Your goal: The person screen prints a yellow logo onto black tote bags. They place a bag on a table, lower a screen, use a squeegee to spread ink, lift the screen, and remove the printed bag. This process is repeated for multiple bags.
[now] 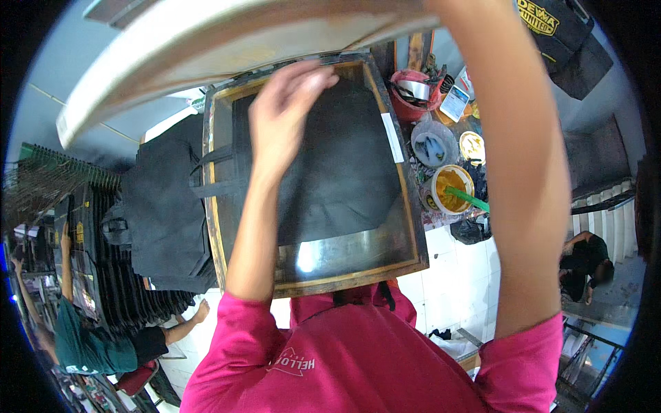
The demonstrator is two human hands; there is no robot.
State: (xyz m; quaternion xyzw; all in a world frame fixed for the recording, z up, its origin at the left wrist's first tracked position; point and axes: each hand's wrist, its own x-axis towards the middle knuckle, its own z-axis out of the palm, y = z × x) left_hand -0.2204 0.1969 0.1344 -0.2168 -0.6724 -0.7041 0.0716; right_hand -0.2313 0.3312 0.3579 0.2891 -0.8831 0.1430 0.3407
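A black cloth bag [330,165] lies on a glass-topped board with a wooden rim [351,277], its straps reaching over the left side. My left hand [292,96] hovers above the bag's far part, fingers apart and slightly bent, holding nothing I can see. A large pale-edged frame [206,45], blurred, is raised at a tilt over the board's far end. My right arm [523,151] reaches up to this frame's right end. Only the base of my right hand [458,8] shows at the top edge; its fingers are hidden.
Right of the board stand a tub of yellow paste [452,196] with a green stick, a clear bowl [434,143] and a red basket [411,103]. More black bags [169,213] are stacked at the left. One person [103,337] is at the lower left, another [589,265] far right.
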